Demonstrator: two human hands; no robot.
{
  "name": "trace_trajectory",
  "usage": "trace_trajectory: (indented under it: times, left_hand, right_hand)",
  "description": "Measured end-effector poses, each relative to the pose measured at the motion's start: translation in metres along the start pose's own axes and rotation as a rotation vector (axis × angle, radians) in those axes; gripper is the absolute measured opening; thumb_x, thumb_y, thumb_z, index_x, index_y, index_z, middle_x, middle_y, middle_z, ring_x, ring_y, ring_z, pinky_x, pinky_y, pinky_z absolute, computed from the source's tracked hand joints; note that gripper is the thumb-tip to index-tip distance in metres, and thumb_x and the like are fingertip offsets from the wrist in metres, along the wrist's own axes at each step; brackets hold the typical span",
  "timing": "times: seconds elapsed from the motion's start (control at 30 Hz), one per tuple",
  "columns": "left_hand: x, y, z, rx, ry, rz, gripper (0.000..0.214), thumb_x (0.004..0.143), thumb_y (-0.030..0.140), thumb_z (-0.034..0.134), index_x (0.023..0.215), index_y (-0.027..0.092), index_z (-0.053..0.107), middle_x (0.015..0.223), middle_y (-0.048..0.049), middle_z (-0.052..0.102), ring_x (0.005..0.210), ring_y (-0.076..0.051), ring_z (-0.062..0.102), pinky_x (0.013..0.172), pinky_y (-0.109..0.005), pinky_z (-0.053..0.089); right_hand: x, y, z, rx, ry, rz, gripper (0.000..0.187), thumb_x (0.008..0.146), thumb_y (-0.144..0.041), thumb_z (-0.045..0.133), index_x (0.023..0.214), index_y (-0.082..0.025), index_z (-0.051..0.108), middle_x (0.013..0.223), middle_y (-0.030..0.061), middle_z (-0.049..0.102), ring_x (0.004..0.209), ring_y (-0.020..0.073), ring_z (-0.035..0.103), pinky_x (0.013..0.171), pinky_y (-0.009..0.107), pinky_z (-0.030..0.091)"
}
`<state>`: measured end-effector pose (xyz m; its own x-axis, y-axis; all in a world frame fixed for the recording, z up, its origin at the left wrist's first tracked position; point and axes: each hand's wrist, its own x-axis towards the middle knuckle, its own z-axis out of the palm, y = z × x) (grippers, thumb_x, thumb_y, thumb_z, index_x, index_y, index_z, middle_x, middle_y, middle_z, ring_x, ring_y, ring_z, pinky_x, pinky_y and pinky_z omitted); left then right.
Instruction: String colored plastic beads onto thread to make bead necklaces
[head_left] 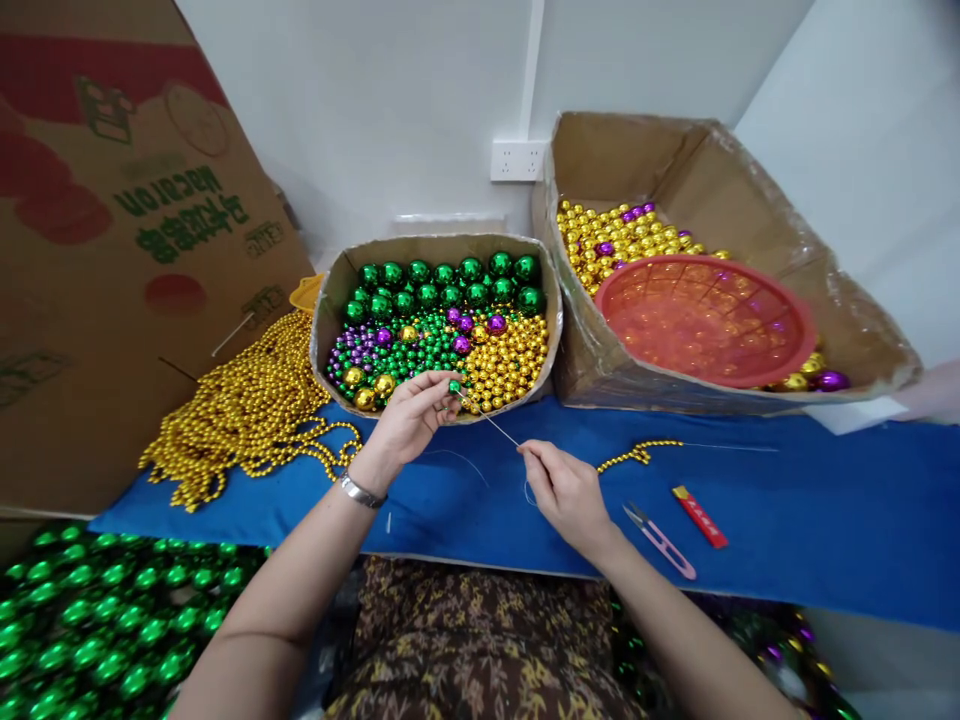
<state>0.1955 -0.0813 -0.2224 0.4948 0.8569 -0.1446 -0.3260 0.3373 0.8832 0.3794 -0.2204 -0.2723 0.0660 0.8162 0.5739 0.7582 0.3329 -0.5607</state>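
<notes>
My left hand [421, 412] pinches a small green bead [454, 386] at the front rim of a cardboard box [324, 330] of beads. A thin needle [495, 424] runs from that bead down to my right hand [564, 490], whose thumb and forefinger are closed on its near end. Thread [469, 465] curves over the blue cloth below my left hand. Inside the box are large green beads [471, 270], small gold beads [506, 360], small green beads [427, 345] and a few purple ones [496, 324].
Gold bead strings [247, 400] lie at left by a large carton [112, 250]. At right, a red basket [705, 320] rests in a bigger box [637, 150]. Pink thread snips [661, 542], a red packet [700, 517] and a short gold strand [637, 455] lie on the blue cloth [825, 520].
</notes>
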Motion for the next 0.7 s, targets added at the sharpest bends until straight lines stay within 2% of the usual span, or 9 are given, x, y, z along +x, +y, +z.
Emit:
trace_trajectory:
  times: [0.23, 0.33, 0.57, 0.7]
  left_hand:
    - [-0.002, -0.004, -0.001, -0.186, -0.003, -0.047, 0.021, 0.077, 0.026, 0.073, 0.089, 0.012, 0.065, 0.078, -0.0062, 0.070, 0.064, -0.011, 0.065, 0.059, -0.020, 0.055]
    - [-0.004, -0.005, 0.000, -0.202, -0.002, -0.039, 0.022, 0.079, 0.026, 0.071, 0.095, 0.013, 0.065, 0.080, -0.0064, 0.071, 0.065, -0.011, 0.066, 0.060, -0.021, 0.057]
    - [-0.005, -0.008, -0.001, -0.134, -0.009, -0.009, 0.024, 0.080, 0.031, 0.071, 0.095, 0.012, 0.067, 0.082, -0.0082, 0.072, 0.068, -0.013, 0.068, 0.064, -0.023, 0.058]
    - [-0.007, -0.011, 0.000, -0.003, -0.014, 0.051, 0.030, 0.080, 0.038, 0.070, 0.096, 0.013, 0.068, 0.083, -0.0083, 0.072, 0.070, -0.015, 0.068, 0.066, -0.025, 0.057]
  right_hand:
    - [-0.002, 0.001, 0.001, -0.029, 0.017, -0.016, 0.015, 0.096, -0.019, 0.045, 0.100, -0.019, 0.060, 0.084, 0.0040, 0.072, 0.070, 0.0143, 0.068, 0.071, 0.025, 0.053]
    - [-0.002, 0.002, 0.001, -0.044, 0.011, -0.014, 0.015, 0.096, -0.019, 0.045, 0.099, -0.019, 0.060, 0.083, 0.0036, 0.071, 0.069, 0.0142, 0.068, 0.069, 0.025, 0.052]
    - [-0.003, 0.004, 0.002, -0.063, 0.007, -0.042, 0.015, 0.097, -0.018, 0.045, 0.101, -0.018, 0.059, 0.086, 0.0043, 0.072, 0.073, 0.0148, 0.068, 0.069, 0.025, 0.052]
    - [-0.003, 0.007, 0.003, -0.119, 0.011, -0.090, 0.016, 0.097, -0.018, 0.044, 0.102, -0.017, 0.060, 0.085, 0.0052, 0.072, 0.072, 0.0154, 0.068, 0.069, 0.026, 0.052]
